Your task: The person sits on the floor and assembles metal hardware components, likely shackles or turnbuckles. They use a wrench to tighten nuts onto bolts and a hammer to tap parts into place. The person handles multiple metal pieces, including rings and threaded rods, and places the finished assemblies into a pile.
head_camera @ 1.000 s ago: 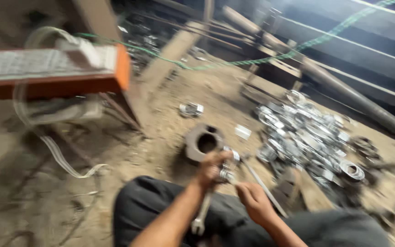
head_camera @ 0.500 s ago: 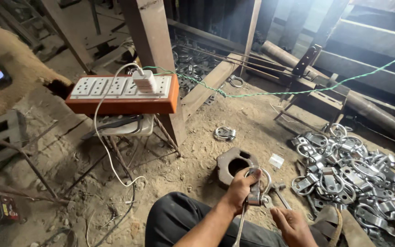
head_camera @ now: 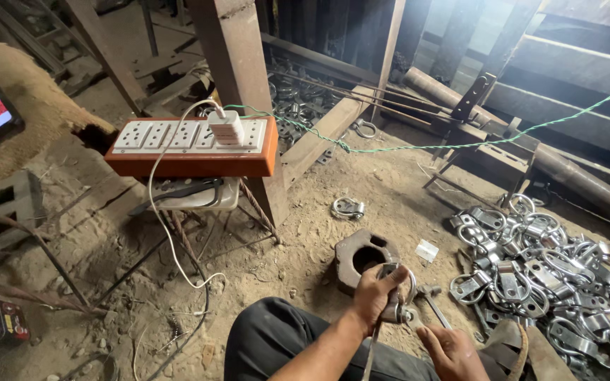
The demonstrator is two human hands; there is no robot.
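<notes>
Left hand point(head_camera: 378, 291) wrapped tight around a metal ring clamp point(head_camera: 398, 300), low over the sandy floor point(head_camera: 305, 233), just in front of a heavy iron block point(head_camera: 363, 255) with a round hole. Right hand point(head_camera: 453, 351) half curled just beside, fingers loose, holding nothing clear. Big pile of shiny ring clamps point(head_camera: 541, 271) off to the right.

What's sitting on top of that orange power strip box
A white charger block is plugged into the orange power strip box, its white cable trailing down to the ground. Whatever lies under the box is mostly hidden.
</notes>
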